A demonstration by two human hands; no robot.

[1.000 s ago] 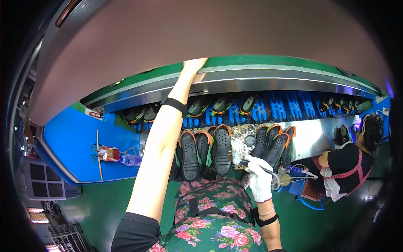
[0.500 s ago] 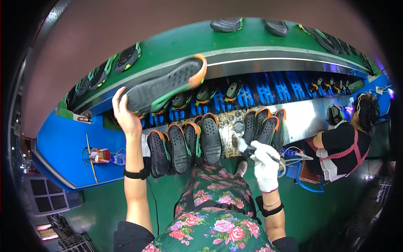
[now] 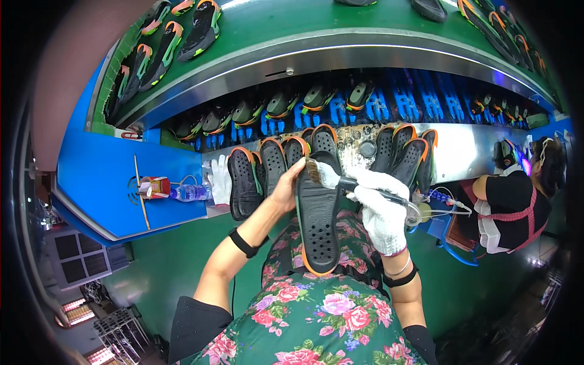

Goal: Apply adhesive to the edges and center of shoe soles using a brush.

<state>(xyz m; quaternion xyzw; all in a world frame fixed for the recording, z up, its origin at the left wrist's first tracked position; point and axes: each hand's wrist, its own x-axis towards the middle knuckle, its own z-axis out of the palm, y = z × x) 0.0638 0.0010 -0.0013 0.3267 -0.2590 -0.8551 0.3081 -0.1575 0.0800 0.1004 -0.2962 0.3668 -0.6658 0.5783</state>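
Holding a black shoe sole (image 3: 317, 225) with an orange rim lengthwise over the flowered lap, the left hand (image 3: 286, 190) has its grip clasped on the sole's left edge near the far end, fingers curled over the rim. Just right of it, the gloved right hand (image 3: 380, 210) is clenched around a brush (image 3: 333, 177); the bristles touch the sole's far end, close beside the left fingers. Beyond the hands, a row of matching soles (image 3: 274, 164) stands leaning on the metal tabletop (image 3: 462, 155), with a white glove (image 3: 220, 179) lying at the row's left end. Left of that, a small bottle (image 3: 190, 192) and a red can (image 3: 155, 185) rest on a blue shelf (image 3: 103, 176). A round pot (image 3: 367, 148), possibly glue, sits among the soles. Farther off, finished shoes (image 3: 201, 24) ride a green conveyor (image 3: 286, 21). At right, another person (image 3: 517, 194) sits near the tabletop.
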